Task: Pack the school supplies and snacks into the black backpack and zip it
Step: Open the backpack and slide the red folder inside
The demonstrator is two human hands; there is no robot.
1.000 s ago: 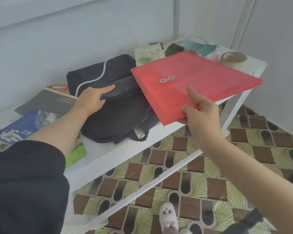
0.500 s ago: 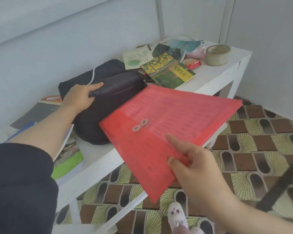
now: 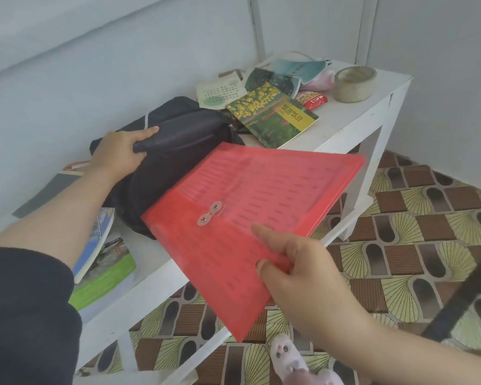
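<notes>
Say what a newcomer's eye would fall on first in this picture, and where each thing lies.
The red folder fills the middle, pinched at its near corner by the right hand and held over the front edge of the table. Behind it lies the black backpack, its upper edge gripped by the left hand. At the table's far end sit a flower-covered book and a tape roll.

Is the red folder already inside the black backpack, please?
No, the right hand holds the red folder outside the black backpack, in front.
</notes>
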